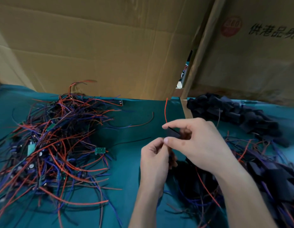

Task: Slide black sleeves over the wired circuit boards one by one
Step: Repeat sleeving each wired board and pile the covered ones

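Note:
My right hand (197,142) pinches a flat black sleeve (173,133) between thumb and forefinger, above the middle of the teal cloth. My left hand (155,157) is curled just below it, gripping what seems to be a wired board, mostly hidden by the fingers. A red wire (166,111) rises from between the hands toward the cardboard. On the left lies a big tangle of red, blue and black wires (52,145) with small green circuit boards (100,150) among them.
A pile of loose black sleeves (233,112) lies at the back right. Sleeved boards with wires (266,178) are heaped at the right, under my right forearm. Cardboard walls (101,46) close off the back. Teal cloth (126,178) covers the table.

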Tool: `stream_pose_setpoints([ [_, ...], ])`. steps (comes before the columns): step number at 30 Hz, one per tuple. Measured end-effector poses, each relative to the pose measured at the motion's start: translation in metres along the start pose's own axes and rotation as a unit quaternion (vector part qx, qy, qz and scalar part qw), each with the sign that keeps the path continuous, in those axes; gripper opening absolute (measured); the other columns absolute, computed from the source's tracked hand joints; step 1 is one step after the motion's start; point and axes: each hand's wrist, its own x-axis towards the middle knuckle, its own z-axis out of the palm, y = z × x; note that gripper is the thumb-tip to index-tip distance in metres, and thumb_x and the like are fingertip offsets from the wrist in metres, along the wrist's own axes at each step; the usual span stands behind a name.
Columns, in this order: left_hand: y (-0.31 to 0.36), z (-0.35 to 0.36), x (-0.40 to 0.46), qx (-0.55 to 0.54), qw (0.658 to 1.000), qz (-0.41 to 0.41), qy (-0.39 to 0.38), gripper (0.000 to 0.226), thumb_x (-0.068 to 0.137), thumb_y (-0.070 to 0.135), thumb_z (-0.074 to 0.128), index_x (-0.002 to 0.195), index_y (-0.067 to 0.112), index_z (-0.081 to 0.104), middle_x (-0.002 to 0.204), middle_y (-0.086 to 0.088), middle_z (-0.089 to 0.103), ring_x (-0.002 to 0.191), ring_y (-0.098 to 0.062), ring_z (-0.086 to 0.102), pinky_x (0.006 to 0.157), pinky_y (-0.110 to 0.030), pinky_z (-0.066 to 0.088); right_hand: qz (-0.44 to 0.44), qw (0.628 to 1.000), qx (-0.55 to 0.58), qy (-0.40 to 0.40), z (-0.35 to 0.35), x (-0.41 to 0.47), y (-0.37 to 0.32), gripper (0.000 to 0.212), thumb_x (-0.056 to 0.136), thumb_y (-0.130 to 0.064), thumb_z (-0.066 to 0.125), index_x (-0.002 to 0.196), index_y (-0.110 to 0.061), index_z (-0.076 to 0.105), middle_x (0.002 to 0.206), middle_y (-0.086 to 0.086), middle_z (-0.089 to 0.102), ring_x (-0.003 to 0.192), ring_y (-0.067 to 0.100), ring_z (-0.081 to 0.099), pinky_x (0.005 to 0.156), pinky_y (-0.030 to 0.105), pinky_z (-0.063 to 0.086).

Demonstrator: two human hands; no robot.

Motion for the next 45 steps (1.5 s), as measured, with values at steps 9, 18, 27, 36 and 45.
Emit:
stream_pose_setpoints([
  [9, 0.005, 0.001, -0.003, 0.026, 1.000, 0.001, -0.005, 0.026, 0.079, 0.012, 0.049, 0.064, 0.020, 0.067, 0.051, 0.001, 0.053, 0.044, -0.011, 0.043, 0.041, -0.020, 0.034, 0.038, 0.990, 0.111, -0.084, -0.004, -0.004, 0.003, 0.039, 0.079, -0.037, 0.087, 0.116, -0.032, 0.075, 0.081, -0.001, 0.074, 0.076, 0.018, 0.073, 0.087, 0.048, 0.057],
  [18, 0.004, 0.001, -0.002, 0.038, 0.999, 0.000, -0.004, 0.026, 0.095, 0.011, 0.058, 0.074, 0.015, 0.072, 0.051, 0.000, 0.054, 0.043, -0.011, 0.047, 0.042, -0.017, 0.035, 0.034, 0.987, 0.143, 0.058, -0.010, 0.002, 0.014, 0.036, 0.080, -0.023, 0.086, 0.115, -0.026, 0.078, 0.105, -0.015, 0.078, 0.102, -0.004, 0.071, 0.102, 0.033, 0.055],
  [27, 0.001, 0.006, -0.005, 0.112, 0.993, 0.005, -0.034, 0.019, 0.087, 0.033, 0.064, 0.078, 0.021, 0.076, 0.051, 0.001, 0.058, 0.047, -0.013, 0.053, 0.051, -0.022, 0.045, -0.022, 0.909, 0.224, 0.351, -0.019, 0.004, 0.009, 0.023, 0.087, -0.029, 0.079, 0.110, -0.024, 0.075, 0.096, -0.009, 0.079, 0.090, 0.006, 0.076, 0.085, 0.039, 0.062],
  [36, -0.003, 0.007, -0.003, 0.147, 0.988, 0.019, -0.031, 0.020, 0.093, 0.024, 0.065, 0.076, 0.023, 0.076, 0.050, 0.002, 0.058, 0.045, -0.010, 0.054, 0.049, -0.022, 0.045, 0.006, 0.936, 0.205, 0.287, -0.013, 0.003, 0.010, 0.025, 0.084, -0.030, 0.082, 0.107, -0.025, 0.074, 0.096, -0.008, 0.079, 0.083, 0.011, 0.077, 0.084, 0.045, 0.062],
  [45, -0.003, 0.005, -0.003, 0.133, 0.991, 0.016, -0.031, 0.021, 0.091, 0.030, 0.063, 0.077, 0.021, 0.075, 0.052, 0.000, 0.059, 0.046, -0.012, 0.054, 0.052, -0.021, 0.046, -0.050, 0.919, 0.229, 0.317, -0.019, -0.001, 0.000, 0.014, 0.088, -0.016, 0.080, 0.096, -0.026, 0.075, 0.087, -0.015, 0.079, 0.080, 0.010, 0.077, 0.079, 0.038, 0.063],
])
